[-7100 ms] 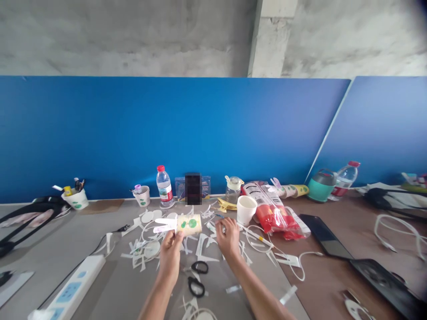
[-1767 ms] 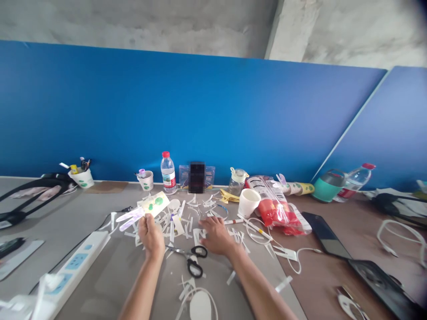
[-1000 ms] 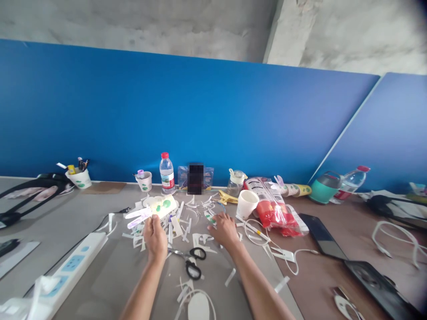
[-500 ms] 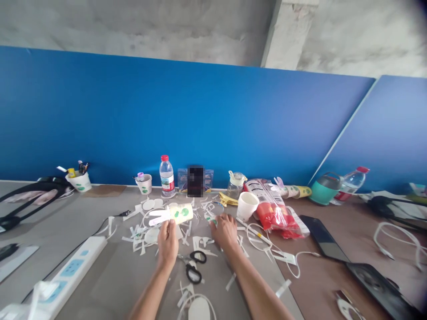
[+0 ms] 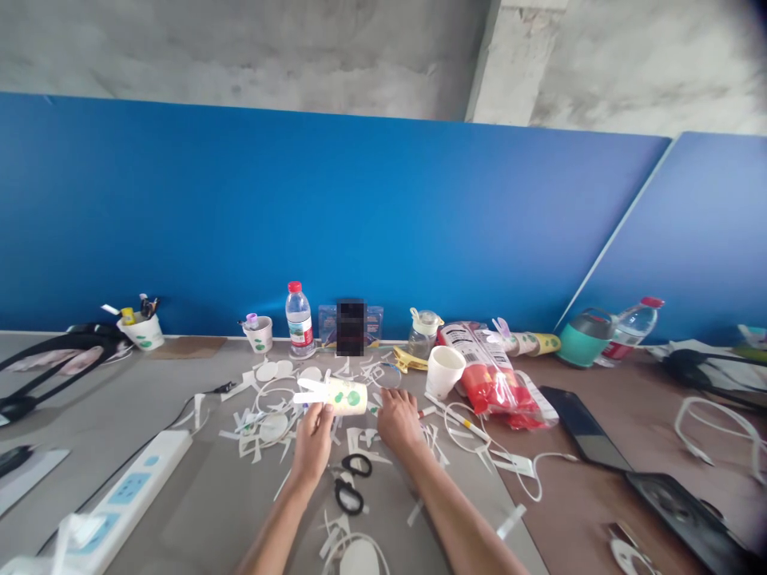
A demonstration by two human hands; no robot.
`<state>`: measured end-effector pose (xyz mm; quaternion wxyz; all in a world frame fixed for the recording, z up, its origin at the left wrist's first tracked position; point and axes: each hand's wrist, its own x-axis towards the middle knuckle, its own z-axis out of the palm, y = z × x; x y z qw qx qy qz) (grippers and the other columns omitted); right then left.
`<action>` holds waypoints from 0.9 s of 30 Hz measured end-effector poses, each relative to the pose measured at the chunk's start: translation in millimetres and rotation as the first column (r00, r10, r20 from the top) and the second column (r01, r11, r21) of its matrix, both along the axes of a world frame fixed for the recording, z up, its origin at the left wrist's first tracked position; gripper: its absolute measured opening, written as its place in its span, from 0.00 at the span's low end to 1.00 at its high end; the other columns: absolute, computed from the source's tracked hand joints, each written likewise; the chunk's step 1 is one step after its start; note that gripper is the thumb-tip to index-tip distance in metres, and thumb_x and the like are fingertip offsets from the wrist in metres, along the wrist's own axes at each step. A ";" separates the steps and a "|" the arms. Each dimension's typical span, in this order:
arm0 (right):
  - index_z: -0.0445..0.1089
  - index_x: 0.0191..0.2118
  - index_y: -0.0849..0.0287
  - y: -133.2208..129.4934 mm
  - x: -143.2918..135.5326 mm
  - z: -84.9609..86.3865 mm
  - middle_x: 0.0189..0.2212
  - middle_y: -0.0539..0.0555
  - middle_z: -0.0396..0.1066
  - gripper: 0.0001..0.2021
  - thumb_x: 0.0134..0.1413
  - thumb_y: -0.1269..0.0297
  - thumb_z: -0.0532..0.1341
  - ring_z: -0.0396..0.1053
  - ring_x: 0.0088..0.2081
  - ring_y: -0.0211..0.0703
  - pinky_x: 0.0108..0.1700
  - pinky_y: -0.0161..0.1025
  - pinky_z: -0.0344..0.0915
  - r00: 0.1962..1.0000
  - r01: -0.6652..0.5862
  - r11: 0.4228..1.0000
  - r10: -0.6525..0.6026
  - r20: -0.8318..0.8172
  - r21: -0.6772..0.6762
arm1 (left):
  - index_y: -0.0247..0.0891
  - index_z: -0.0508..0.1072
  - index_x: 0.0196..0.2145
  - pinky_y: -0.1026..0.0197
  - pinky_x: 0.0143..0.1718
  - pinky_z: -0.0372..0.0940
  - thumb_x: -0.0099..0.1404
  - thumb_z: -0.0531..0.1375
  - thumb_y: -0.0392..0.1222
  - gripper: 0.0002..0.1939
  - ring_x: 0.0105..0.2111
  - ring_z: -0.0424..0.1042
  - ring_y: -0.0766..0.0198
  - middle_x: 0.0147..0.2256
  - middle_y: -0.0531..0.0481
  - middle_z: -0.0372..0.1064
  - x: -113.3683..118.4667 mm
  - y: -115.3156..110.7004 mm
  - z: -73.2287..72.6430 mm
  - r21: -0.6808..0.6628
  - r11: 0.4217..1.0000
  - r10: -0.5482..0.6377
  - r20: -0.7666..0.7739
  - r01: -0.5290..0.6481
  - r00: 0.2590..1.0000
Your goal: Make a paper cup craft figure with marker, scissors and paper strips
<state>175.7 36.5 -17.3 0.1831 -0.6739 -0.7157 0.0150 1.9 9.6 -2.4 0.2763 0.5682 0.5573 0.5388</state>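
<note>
My left hand [image 5: 314, 441] grips a pale yellow paper cup [image 5: 348, 397] with green leaf prints, tilted on its side. White strips like ears [image 5: 310, 391] stick out from the cup's left end. Just right of the cup, my right hand [image 5: 400, 422] rests palm down over paper scraps, its fingers bent and close together; whether anything is under them is hidden. Black-handled scissors [image 5: 348, 495] lie on the grey table between my forearms. White paper scraps [image 5: 274, 427] are strewn around both hands.
A plain white cup [image 5: 445, 372], a yellow clip [image 5: 410, 360] and a red-and-clear bag [image 5: 488, 375] are to the right. Behind stand a water bottle [image 5: 299, 323], a phone [image 5: 351, 327] and a glass jar [image 5: 423, 334]. A power strip [image 5: 129, 495] lies left; cables and phones lie right.
My left hand has moved right with the cup, bringing it nearer my right hand. My right hand has shifted slightly, and its fingers look closer together.
</note>
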 end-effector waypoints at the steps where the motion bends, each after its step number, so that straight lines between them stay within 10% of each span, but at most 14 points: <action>1: 0.70 0.48 0.60 -1.0 -0.6 1.0 0.43 0.60 0.72 0.15 0.57 0.70 0.54 0.65 0.47 0.53 0.48 0.44 0.53 1.000 -0.005 1.000 0.005 0.001 -0.002 | 0.42 0.51 0.20 0.63 0.23 0.50 0.60 0.50 0.61 0.23 0.20 0.50 0.66 0.19 0.58 0.46 0.5 -0.3 0.5 -0.005 1.000 -0.006 0.005 0.006 1.000; 14: 0.66 0.51 0.63 -5.5 -2.5 3.8 0.43 0.63 0.71 0.22 0.48 0.78 0.53 0.67 0.45 0.54 0.45 0.44 0.57 0.996 -0.041 0.992 0.031 -0.086 -0.122 | 0.43 0.52 0.19 0.63 0.22 0.49 0.59 0.51 0.63 0.24 0.20 0.49 0.67 0.19 0.59 0.45 3.4 -1.0 6.0 0.003 0.999 -0.046 0.050 0.046 0.998; 19: 0.72 0.38 0.60 1.2 6.7 -1.2 0.39 0.60 0.71 0.14 0.45 0.76 0.55 0.68 0.43 0.51 0.45 0.42 0.58 0.969 -0.043 0.995 0.020 -0.245 -0.088 | 0.42 0.53 0.20 0.63 0.23 0.50 0.59 0.51 0.61 0.22 0.21 0.50 0.66 0.19 0.59 0.46 0.8 0.3 1.6 -0.006 0.999 -0.039 0.037 0.039 0.999; 27: 0.71 0.39 0.58 14.9 21.6 2.3 0.30 0.53 0.70 0.13 0.54 0.59 0.53 0.68 0.35 0.46 0.39 0.40 0.63 0.712 0.007 0.997 0.045 -0.701 0.071 | 0.43 0.52 0.19 0.62 0.23 0.50 0.59 0.51 0.62 0.23 0.20 0.49 0.66 0.19 0.59 0.46 2.8 0.4 2.4 -0.004 0.999 -0.038 0.037 0.038 0.999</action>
